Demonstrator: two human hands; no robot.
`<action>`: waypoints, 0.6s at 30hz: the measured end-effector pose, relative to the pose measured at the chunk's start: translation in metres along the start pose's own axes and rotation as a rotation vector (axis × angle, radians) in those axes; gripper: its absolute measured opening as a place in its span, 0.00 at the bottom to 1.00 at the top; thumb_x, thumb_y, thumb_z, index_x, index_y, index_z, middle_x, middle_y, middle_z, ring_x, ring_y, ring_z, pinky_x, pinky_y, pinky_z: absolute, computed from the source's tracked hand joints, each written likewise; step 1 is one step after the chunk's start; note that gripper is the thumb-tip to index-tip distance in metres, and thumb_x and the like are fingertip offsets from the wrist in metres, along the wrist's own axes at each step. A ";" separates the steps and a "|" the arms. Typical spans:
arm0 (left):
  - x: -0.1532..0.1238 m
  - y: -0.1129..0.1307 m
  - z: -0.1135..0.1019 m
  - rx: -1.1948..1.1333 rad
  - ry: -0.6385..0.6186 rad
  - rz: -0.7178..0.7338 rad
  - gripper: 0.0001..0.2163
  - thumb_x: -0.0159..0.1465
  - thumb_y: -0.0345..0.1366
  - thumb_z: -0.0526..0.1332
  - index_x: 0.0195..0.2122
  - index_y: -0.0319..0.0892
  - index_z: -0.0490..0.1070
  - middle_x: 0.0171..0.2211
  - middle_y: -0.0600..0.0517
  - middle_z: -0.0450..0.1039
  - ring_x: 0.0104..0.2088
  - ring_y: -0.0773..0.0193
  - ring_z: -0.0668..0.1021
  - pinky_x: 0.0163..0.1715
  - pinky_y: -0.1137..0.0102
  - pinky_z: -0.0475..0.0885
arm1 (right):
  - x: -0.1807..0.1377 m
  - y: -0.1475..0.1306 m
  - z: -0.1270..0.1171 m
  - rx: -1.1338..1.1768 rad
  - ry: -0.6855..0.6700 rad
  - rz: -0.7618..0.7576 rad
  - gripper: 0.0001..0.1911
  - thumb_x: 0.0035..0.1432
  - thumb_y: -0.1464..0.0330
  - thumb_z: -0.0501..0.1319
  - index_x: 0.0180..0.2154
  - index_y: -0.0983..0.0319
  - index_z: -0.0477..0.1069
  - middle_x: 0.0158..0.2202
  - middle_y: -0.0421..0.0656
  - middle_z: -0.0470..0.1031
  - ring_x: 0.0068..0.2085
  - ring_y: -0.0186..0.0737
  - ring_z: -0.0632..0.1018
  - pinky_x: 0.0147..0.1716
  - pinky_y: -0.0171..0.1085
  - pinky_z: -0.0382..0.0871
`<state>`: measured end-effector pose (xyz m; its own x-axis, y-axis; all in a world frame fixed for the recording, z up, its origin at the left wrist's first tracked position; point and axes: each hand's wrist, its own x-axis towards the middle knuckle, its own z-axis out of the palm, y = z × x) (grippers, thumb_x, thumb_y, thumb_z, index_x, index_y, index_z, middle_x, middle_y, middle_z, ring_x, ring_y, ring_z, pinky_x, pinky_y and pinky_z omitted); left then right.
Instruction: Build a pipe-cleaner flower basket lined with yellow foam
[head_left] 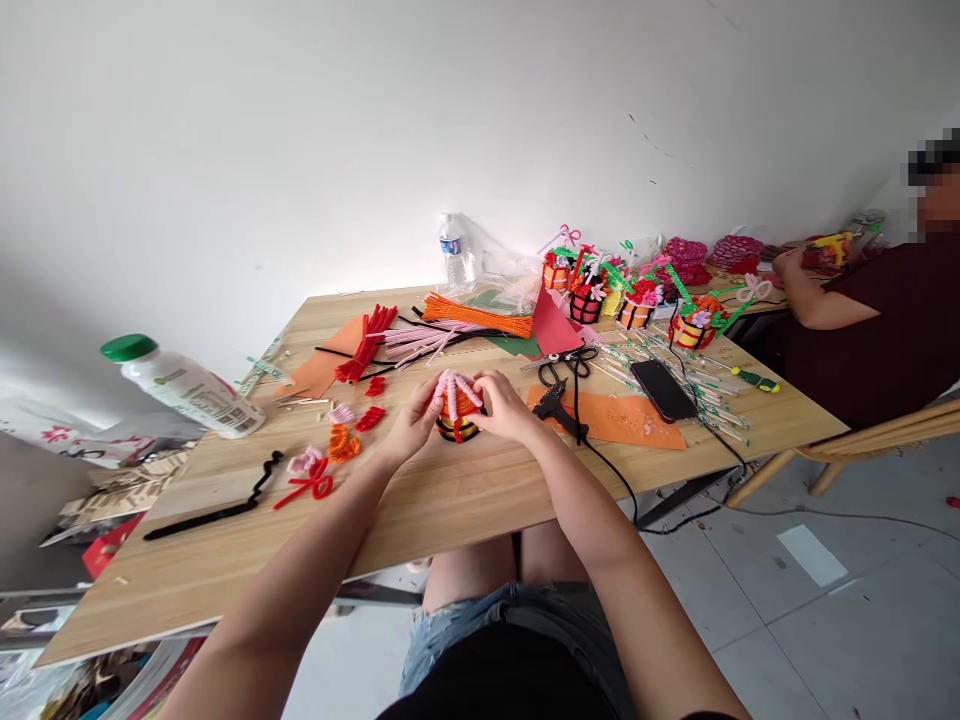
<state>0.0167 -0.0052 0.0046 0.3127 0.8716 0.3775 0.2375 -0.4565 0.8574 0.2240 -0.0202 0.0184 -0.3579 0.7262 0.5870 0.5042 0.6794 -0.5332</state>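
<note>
Between my two hands, just above the wooden table (420, 500), is a small pipe-cleaner house (457, 425) with a yellow, black and red body and an orange roof crossed by pink strips. My left hand (417, 418) grips its left side, fingers curled round the roof edge. On the opposite side, my right hand (504, 405) presses its fingers against the roof. To the left lie a red pipe-cleaner bow (319, 485), a coiled orange piece (343, 443), small red coils (370, 418) and a bent black pipe cleaner (217, 522).
A black glue gun (559, 408) and scissors (551, 372) lie to the right, near a phone (664, 390) and a trailing black cable (611, 475). Finished flower baskets (636, 302) line the back. A white bottle (184, 388) stands tilted at left. A co-worker (862, 310) sits at right.
</note>
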 end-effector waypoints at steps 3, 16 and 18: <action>0.001 0.000 0.001 0.000 0.003 -0.009 0.30 0.63 0.56 0.53 0.62 0.45 0.59 0.62 0.44 0.61 0.63 0.52 0.62 0.64 0.57 0.54 | 0.001 0.000 0.002 -0.022 0.012 0.011 0.20 0.48 0.73 0.67 0.39 0.58 0.60 0.48 0.48 0.66 0.54 0.47 0.67 0.54 0.47 0.63; 0.000 -0.001 0.003 -0.110 0.017 -0.044 0.30 0.63 0.56 0.54 0.62 0.44 0.61 0.63 0.45 0.61 0.64 0.53 0.61 0.65 0.58 0.52 | 0.002 0.000 0.002 -0.014 -0.027 0.026 0.22 0.47 0.73 0.70 0.40 0.57 0.62 0.49 0.47 0.65 0.53 0.48 0.66 0.54 0.48 0.62; 0.001 -0.003 0.002 -0.151 0.012 -0.058 0.31 0.63 0.56 0.54 0.62 0.42 0.61 0.63 0.45 0.60 0.65 0.52 0.60 0.65 0.57 0.52 | 0.001 0.001 0.000 -0.008 -0.045 0.011 0.22 0.47 0.75 0.69 0.41 0.58 0.62 0.50 0.48 0.65 0.55 0.48 0.66 0.55 0.48 0.61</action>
<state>0.0184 -0.0034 0.0019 0.2911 0.8984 0.3290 0.1133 -0.3738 0.9206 0.2242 -0.0191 0.0190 -0.3870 0.7381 0.5527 0.5147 0.6702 -0.5346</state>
